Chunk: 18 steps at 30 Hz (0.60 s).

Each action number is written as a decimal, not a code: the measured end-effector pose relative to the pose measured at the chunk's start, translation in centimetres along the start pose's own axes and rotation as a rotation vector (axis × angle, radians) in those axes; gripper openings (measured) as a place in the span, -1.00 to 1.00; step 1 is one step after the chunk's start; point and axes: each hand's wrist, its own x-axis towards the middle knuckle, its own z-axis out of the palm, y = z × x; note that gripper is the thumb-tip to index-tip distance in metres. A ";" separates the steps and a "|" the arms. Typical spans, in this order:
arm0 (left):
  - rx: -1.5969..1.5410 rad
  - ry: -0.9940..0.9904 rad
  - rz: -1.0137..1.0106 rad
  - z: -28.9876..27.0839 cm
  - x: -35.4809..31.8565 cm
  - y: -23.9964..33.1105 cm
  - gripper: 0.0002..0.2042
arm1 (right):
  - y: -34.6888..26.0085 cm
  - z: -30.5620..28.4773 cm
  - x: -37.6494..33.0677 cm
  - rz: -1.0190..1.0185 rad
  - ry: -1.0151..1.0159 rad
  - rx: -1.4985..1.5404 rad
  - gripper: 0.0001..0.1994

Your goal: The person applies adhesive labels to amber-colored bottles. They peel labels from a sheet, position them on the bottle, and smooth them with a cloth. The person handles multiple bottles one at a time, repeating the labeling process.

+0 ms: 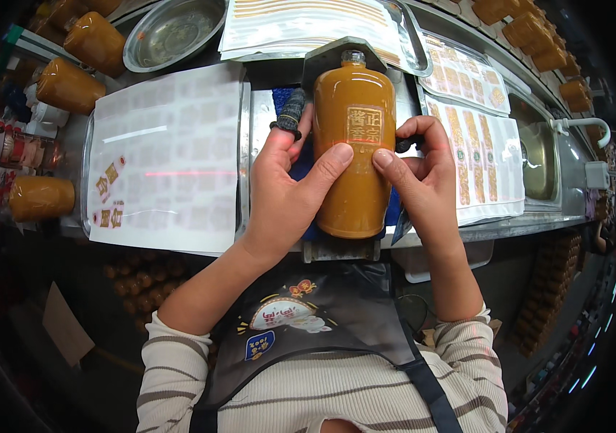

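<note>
Two hands on one amber-brown bottle (355, 155), lying neck-up in the centre of the frame on a metal cradle (337, 249) with blue padding under it. Left hand (286, 184) wraps the bottle's left side, thumb pressed on the front just below the square gold label (363, 125); its index finger wears a dark knitted cot. Right hand (420, 169) grips the right side, thumb tip pressing on the label's lower edge. So both grips are closed on the bottle. A thin red laser line runs across the bottle right under the label and carries on over the sheet to the left.

Left of centre sits a big white backing sheet (167, 155), mostly peeled, with just a few gold stickers left at its lower left corner. On the right, sheets of gold labels (478, 155) lie in rows, more of them at the top. More filled bottles (70, 86) lie upper left, and another row upper right. A round steel bowl (174, 32) is at top left.

Pretty cramped tabletop: sheets butt right up against the cradle on both sides. A sink with a tap shows at the far right.
</note>
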 end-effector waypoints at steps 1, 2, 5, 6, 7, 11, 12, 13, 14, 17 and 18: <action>0.003 -0.004 -0.002 0.0 0.0 0.0 -0.54 | 0.2 -0.1 0.0 -0.005 0.001 -0.007 -0.64; 0.022 -0.011 0.001 -0.1 0.1 0.0 -0.54 | 0.2 -0.1 0.0 -0.013 0.003 -0.011 -0.64; 0.088 -0.030 -0.005 -0.5 0.2 -0.1 -0.53 | -0.1 -0.2 0.0 0.025 0.009 -0.026 -0.62; 0.115 -0.036 -0.019 -0.7 0.2 -0.1 -0.52 | -0.2 -0.1 0.0 0.022 0.022 -0.024 -0.63; 0.104 -0.035 -0.019 -0.6 0.2 -0.1 -0.51 | -0.2 0.1 0.0 0.018 0.035 -0.022 -0.65; 0.031 -0.009 0.032 -0.3 -0.1 0.0 -0.42 | 0.5 -1.1 1.0 0.064 0.040 0.158 -0.82; 0.066 -0.021 0.050 -0.4 -0.1 0.1 -0.39 | 0.8 -2.4 1.6 0.116 0.028 0.236 -0.86; 0.101 -0.032 0.068 -0.4 -0.2 0.2 -0.37 | 0.9 -3.3 2.1 0.103 0.134 0.362 -0.82; 0.135 -0.080 0.039 -0.4 -0.4 0.7 -0.36 | 2.7 -6.7 3.2 0.189 0.188 0.551 -0.81; 0.210 -0.166 -0.001 -0.4 -0.6 1.1 -0.26 | 2.0 -9.3 3.6 0.196 0.203 0.627 -0.83; 0.229 -0.157 -0.023 -0.5 -0.7 1.0 -0.25 | 0.9 -8.5 3.3 0.158 0.172 0.451 -0.79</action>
